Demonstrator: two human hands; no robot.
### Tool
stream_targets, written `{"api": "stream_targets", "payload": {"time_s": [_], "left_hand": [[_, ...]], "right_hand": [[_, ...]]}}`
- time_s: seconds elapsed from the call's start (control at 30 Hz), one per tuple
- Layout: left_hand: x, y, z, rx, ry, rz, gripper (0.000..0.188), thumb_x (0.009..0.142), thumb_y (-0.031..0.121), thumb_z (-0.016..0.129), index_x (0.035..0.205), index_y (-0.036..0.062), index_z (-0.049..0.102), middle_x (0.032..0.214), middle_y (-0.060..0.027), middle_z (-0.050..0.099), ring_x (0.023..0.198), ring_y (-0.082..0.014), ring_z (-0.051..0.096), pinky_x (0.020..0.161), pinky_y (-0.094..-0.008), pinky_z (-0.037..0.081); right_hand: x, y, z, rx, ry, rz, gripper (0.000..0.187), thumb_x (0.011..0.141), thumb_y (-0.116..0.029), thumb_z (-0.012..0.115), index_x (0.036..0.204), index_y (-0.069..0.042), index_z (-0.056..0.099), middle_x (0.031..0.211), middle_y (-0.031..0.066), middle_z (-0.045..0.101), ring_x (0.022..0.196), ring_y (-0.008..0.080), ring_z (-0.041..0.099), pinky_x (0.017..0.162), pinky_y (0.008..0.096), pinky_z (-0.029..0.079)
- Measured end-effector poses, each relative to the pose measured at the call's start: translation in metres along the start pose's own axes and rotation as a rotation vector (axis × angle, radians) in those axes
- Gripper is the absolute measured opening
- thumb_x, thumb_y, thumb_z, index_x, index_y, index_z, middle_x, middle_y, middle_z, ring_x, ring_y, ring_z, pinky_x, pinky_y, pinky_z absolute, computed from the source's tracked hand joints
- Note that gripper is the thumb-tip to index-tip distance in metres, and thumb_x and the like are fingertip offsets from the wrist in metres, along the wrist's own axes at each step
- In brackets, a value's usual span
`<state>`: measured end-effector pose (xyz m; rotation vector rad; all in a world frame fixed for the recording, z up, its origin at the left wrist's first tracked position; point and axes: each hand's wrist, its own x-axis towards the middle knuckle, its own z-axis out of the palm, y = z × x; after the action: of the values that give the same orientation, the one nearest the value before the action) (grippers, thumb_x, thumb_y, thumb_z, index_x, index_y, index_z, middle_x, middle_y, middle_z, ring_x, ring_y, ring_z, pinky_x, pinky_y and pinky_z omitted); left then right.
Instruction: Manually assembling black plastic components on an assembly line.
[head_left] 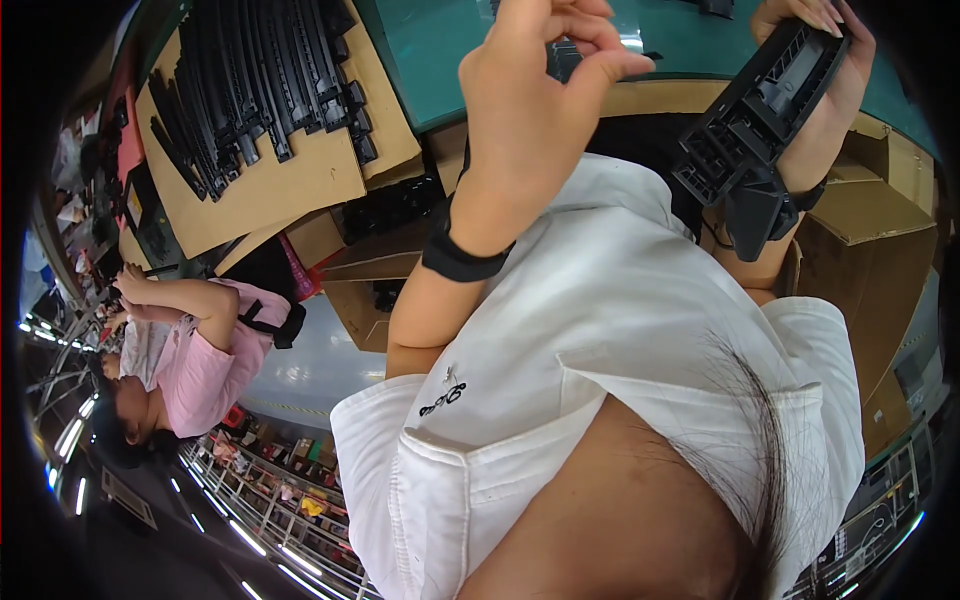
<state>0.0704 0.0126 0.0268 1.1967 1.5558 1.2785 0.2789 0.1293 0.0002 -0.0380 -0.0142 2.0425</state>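
My right hand [838, 75] grips a long black plastic housing [765, 110] with ribs, slots and a block-like end, tilted with that end down toward my body. The fingers wrap its far end, and part of the palm is hidden behind it. Raised to the left of it, apart from the housing, is my left hand [535, 110]. Its thumb and forefinger are brought together in a pinch, the other fingers curled. A small dark tip shows by the thumb, too small to name. Both wrists wear black bands.
A green worktable [430, 60] spans the far side. Rows of long black plastic strips [265, 75] lie on a cardboard sheet [300, 180] at the left. Open cardboard boxes [865, 240] stand at the right. A co-worker in a pink shirt [215, 350] is at the left.
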Motion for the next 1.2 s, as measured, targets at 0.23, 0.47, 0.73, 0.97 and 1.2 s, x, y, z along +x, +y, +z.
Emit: {"api": "stream_targets", "payload": {"time_s": [0.23,0.47,0.73,0.97,1.2], "left_hand": [[-0.006,0.014,-0.02,0.716,-0.159,0.689,0.022,0.089,0.003,0.076,0.11,0.0042,0.067,0.088,-0.0033,0.07,0.082,-0.0188,0.067,0.077,-0.0251,0.053],[-0.013,0.009,-0.023,0.649,-0.159,0.686,0.021,0.09,0.005,0.075,0.109,0.0037,0.068,0.09,-0.0036,0.07,0.084,-0.0186,0.066,0.078,-0.0259,0.052],[-0.012,0.002,-0.017,0.571,-0.161,0.69,0.02,0.09,0.007,0.075,0.109,0.0031,0.068,0.091,-0.004,0.07,0.086,-0.0184,0.066,0.079,-0.0267,0.052],[-0.009,-0.003,-0.01,0.504,-0.161,0.693,0.02,0.09,0.008,0.074,0.109,0.0025,0.069,0.093,-0.0044,0.071,0.088,-0.0182,0.066,0.08,-0.0274,0.052],[-0.01,-0.006,-0.003,0.437,-0.159,0.696,0.02,0.09,0.01,0.074,0.108,0.002,0.07,0.094,-0.0047,0.071,0.09,-0.018,0.065,0.081,-0.0282,0.052]], "right_hand": [[-0.002,0.021,0.008,0.047,0.052,-0.004,0.019,0.099,-0.011,0.062,0.084,-0.004,0.053,0.075,0.0019,0.055,0.067,0.0119,0.057,0.07,0.027,0.055],[-0.004,0.026,0.009,0.007,0.102,-0.032,0.019,0.099,-0.01,0.062,0.084,-0.004,0.053,0.074,0.0024,0.055,0.066,0.0121,0.057,0.069,0.0267,0.056],[-0.003,0.028,0.008,-0.023,0.124,-0.044,0.019,0.098,-0.009,0.062,0.083,-0.003,0.054,0.073,0.0031,0.056,0.066,0.013,0.058,0.069,0.0274,0.056],[-0.002,0.026,0.01,-0.012,0.128,-0.028,0.019,0.099,-0.01,0.062,0.083,-0.002,0.055,0.073,0.0044,0.057,0.066,0.0138,0.058,0.069,0.0285,0.057],[0.0,0.017,0.006,-0.004,0.132,0.007,0.019,0.098,-0.01,0.063,0.083,-0.001,0.056,0.072,0.0052,0.058,0.065,0.0142,0.058,0.068,0.0288,0.057]]}}
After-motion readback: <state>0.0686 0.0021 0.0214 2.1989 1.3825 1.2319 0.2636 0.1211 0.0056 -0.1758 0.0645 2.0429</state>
